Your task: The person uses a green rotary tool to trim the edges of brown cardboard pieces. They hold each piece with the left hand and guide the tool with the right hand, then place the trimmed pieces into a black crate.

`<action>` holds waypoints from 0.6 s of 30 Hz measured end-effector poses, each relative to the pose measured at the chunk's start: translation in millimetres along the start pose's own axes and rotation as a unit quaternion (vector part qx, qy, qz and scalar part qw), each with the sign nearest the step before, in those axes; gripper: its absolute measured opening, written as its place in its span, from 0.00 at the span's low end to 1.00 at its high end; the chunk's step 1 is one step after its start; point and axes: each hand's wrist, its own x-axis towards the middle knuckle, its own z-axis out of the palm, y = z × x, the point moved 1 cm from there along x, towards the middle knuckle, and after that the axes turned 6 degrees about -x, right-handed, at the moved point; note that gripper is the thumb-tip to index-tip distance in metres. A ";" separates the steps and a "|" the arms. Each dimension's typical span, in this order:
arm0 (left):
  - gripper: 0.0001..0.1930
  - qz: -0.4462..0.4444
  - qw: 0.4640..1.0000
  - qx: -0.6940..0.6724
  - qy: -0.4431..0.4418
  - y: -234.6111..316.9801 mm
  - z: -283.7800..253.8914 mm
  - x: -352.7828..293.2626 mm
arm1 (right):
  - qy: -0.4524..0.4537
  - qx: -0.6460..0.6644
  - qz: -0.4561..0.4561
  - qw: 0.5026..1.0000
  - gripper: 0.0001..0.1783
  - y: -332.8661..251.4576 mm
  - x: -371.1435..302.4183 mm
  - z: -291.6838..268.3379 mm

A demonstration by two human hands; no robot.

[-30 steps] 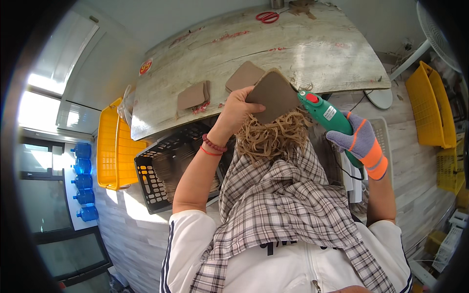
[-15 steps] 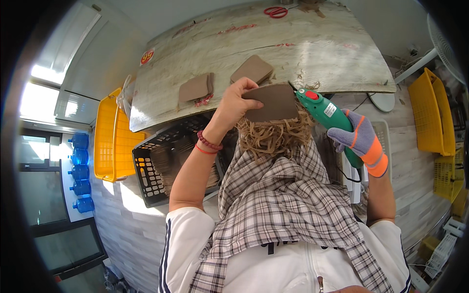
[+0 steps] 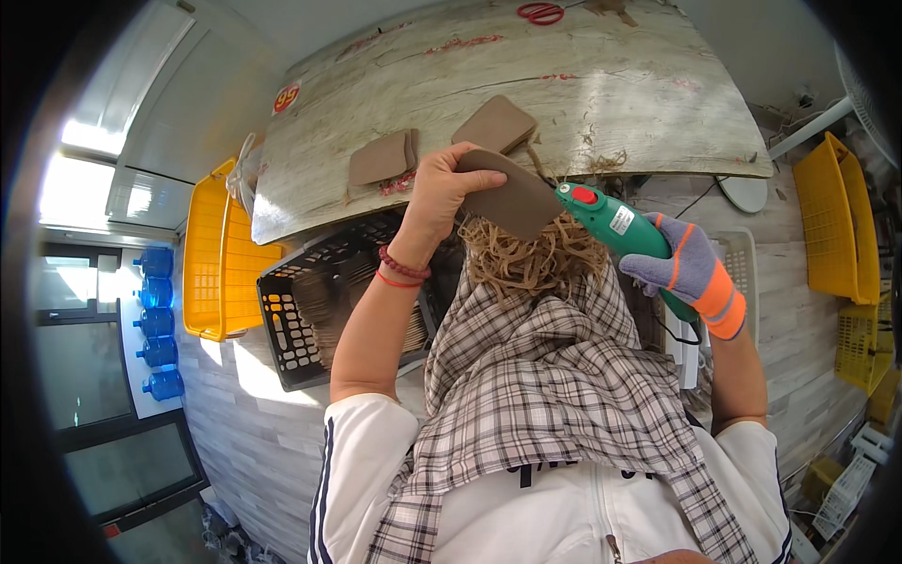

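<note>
My bare left hand pinches a flat brown piece with rounded corners, thumb on top, tilted down to the right over my lap. In a grey and orange glove, my right hand grips a green corded power tool with a red switch. The tool's thin dark tip is at the piece's right edge; whether it touches cannot be made out. Curled brown trimmings heap up beneath, on the checked cloth over my lap. Beyond my left hand lie two small stacks of similar pieces.
The worn wooden table spans the far side, with red-handled scissors at its back. A black crate full of brown pieces stands by my left arm. Yellow crates are at the left and right; a pale basket sits behind the tool.
The brown piece has turned clockwise in my left hand, its right end now lower. The tool's tip has shifted slightly down and left along its edge. The whole view has shifted slightly.
</note>
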 end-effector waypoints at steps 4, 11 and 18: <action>0.09 -0.028 0.998 0.039 -0.027 0.0 7.6 -1.0 | 0.002 -0.022 0.001 1.000 0.26 -9.2 1.8 3.1; 0.08 -0.089 0.986 0.106 -0.088 -1.9 12.2 -1.0 | -0.013 -0.023 0.006 1.000 0.26 -20.2 9.2 9.4; 0.12 -0.057 0.982 0.158 -0.087 -5.0 -1.4 -4.4 | -0.013 0.006 -0.013 1.000 0.26 -14.4 30.3 27.4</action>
